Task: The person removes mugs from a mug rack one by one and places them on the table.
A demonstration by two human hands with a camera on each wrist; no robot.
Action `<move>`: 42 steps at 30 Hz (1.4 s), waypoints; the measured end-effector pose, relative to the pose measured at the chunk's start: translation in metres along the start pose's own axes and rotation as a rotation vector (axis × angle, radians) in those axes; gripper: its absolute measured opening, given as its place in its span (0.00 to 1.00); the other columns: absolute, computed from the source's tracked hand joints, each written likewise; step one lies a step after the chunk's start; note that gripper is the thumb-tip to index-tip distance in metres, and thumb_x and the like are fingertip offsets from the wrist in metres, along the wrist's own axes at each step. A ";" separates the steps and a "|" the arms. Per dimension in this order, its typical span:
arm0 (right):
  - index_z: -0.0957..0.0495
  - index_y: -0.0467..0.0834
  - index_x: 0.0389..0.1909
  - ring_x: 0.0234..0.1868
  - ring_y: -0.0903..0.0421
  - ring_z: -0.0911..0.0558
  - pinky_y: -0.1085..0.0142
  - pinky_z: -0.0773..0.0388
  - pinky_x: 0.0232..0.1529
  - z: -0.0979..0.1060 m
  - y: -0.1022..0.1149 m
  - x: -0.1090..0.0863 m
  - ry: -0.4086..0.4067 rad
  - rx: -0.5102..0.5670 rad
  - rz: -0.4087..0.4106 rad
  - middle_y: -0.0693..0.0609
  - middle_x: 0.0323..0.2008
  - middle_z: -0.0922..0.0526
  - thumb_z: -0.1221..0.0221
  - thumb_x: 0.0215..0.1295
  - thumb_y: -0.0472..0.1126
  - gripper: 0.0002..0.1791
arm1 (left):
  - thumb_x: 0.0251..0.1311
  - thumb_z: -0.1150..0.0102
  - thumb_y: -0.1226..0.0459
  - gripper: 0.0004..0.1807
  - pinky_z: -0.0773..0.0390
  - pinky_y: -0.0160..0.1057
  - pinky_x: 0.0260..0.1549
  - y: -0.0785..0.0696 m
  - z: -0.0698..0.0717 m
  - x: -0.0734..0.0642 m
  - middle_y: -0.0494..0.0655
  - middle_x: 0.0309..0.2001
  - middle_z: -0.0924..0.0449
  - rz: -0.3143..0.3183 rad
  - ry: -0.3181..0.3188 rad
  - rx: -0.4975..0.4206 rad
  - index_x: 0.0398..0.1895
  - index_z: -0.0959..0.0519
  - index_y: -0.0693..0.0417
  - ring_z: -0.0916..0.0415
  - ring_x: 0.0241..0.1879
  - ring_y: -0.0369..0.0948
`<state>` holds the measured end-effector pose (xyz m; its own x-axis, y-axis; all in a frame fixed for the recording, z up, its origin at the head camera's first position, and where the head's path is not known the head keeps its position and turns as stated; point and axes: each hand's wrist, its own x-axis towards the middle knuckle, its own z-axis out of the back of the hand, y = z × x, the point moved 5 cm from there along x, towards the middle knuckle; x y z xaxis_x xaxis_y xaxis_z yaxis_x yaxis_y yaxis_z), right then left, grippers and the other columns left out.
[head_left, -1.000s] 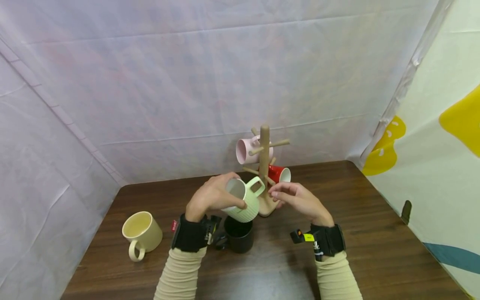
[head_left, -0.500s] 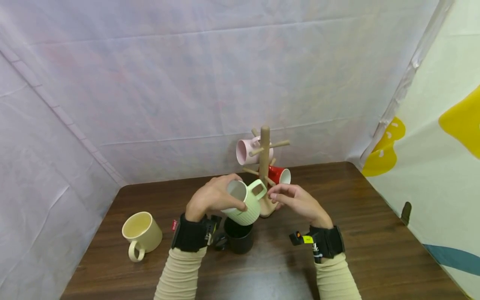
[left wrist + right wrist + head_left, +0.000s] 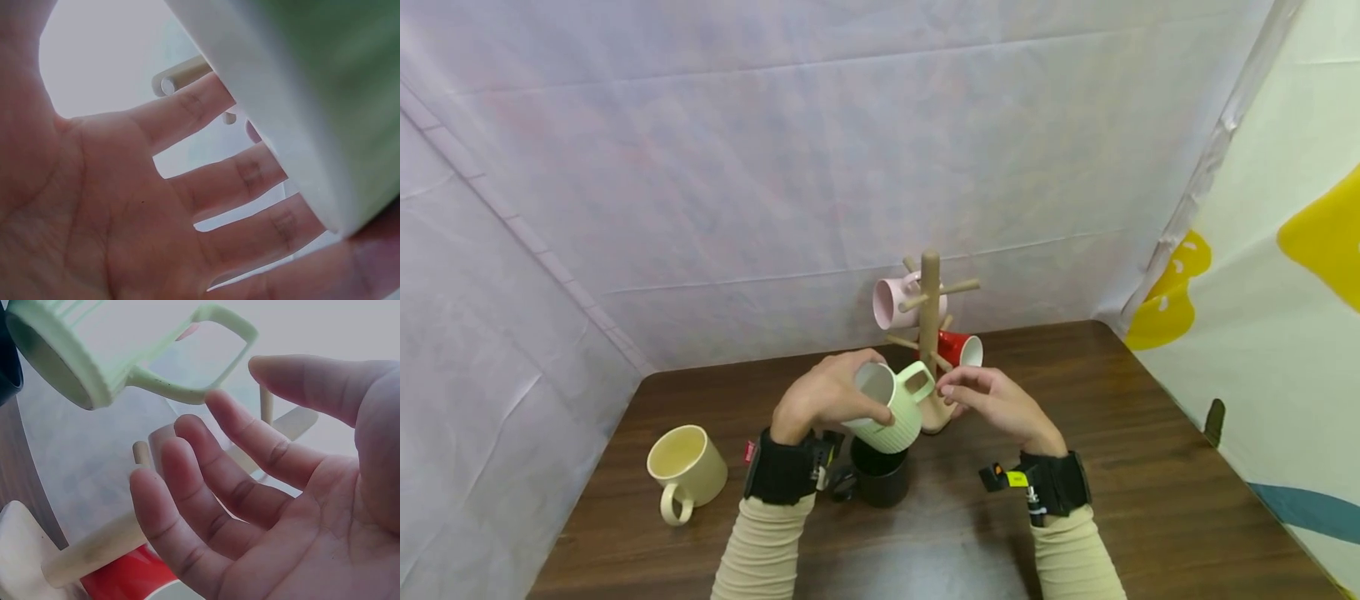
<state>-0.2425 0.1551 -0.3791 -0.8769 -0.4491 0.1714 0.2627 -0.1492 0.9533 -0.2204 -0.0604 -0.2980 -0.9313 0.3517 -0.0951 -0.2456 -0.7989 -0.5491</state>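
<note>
My left hand (image 3: pixel 823 392) grips a pale green ribbed mug (image 3: pixel 901 427) by its body near the rim. The mug is tilted, its handle pointing up and right toward my right hand (image 3: pixel 1000 407). In the left wrist view, the fingers (image 3: pixel 240 181) spread along the mug's white rim. My right hand holds nothing, its fingers loosely bent; in the right wrist view the index fingertip is right at the corner of the green handle (image 3: pixel 165 387). A black mug (image 3: pixel 880 490) stands upright below the green one, its opening partly hidden by it.
Behind the hands stands a wooden mug tree (image 3: pixel 929 308). A pink mug (image 3: pixel 889 303) hangs on an upper peg, a red mug (image 3: pixel 952 347) on a lower one. A pale yellow mug (image 3: pixel 692 471) sits on the brown table (image 3: pixel 1150 467) at left. White sheeting (image 3: pixel 775 183) backs the table.
The green mug has shifted slightly right and down, bringing its handle closer to my right fingertips. My right hand has barely moved. The other mugs stay where they were.
</note>
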 end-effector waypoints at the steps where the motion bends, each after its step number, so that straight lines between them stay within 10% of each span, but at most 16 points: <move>1: 0.22 0.34 0.46 0.38 0.41 0.21 0.51 0.19 0.41 0.001 0.001 0.000 -0.006 0.007 0.000 0.37 0.43 0.21 0.42 0.64 0.47 0.19 | 0.33 0.27 0.50 0.34 0.24 0.42 0.22 0.000 0.000 0.000 0.46 0.39 0.22 -0.003 0.004 -0.003 0.51 0.26 0.37 0.26 0.34 0.44; 14: 0.22 0.38 0.46 0.39 0.45 0.20 0.54 0.19 0.42 0.005 0.009 0.001 -0.049 -0.013 -0.006 0.39 0.47 0.21 0.42 0.64 0.48 0.17 | 0.33 0.27 0.51 0.35 0.25 0.45 0.10 -0.006 -0.003 -0.002 0.49 0.41 0.21 -0.001 0.056 -0.009 0.53 0.27 0.37 0.25 0.31 0.46; 42: 0.23 0.33 0.45 0.38 0.49 0.19 0.48 0.18 0.39 -0.013 0.028 -0.001 0.019 0.087 -0.045 0.41 0.37 0.19 0.44 0.65 0.49 0.21 | 0.34 0.27 0.53 0.34 0.24 0.41 0.26 -0.021 -0.012 0.000 0.45 0.41 0.20 -0.099 0.077 0.024 0.52 0.26 0.41 0.26 0.34 0.42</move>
<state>-0.2290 0.1396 -0.3561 -0.8788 -0.4608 0.1241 0.1866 -0.0925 0.9781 -0.2125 -0.0381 -0.2965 -0.8790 0.4650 -0.1052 -0.3424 -0.7694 -0.5393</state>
